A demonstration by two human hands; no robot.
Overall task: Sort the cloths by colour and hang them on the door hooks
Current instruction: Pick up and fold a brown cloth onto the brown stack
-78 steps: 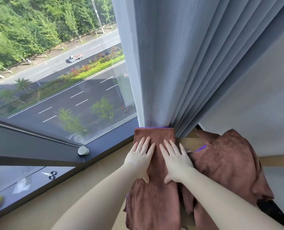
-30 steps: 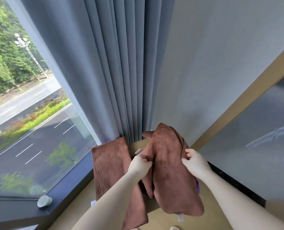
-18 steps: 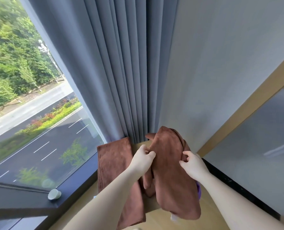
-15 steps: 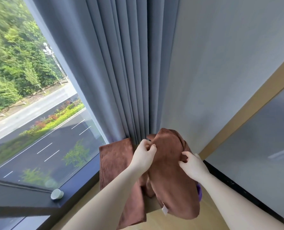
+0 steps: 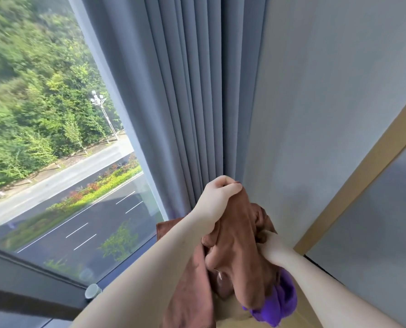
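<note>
My left hand (image 5: 217,197) grips the top of a brown cloth (image 5: 242,254) and holds it up in front of the curtain. The cloth hangs down in folds. My right hand (image 5: 271,249) grips the same cloth lower on its right side. Below and behind it a purple cloth (image 5: 280,301) shows at the bottom. A second brown cloth (image 5: 190,285) lies folded flat on the left, partly hidden by my left forearm. No door hooks are in view.
Grey-blue curtain (image 5: 192,102) hangs straight ahead, with a pale wall (image 5: 327,114) to its right. A large window (image 5: 55,138) fills the left, with a dark sill and a small round knob (image 5: 93,291). A wooden frame edge (image 5: 363,174) runs diagonally at right.
My left hand has risen, lifting the crumpled brown cloth higher off the ledge. My right hand has shifted lower on it. The purple cloth underneath has come into view.
</note>
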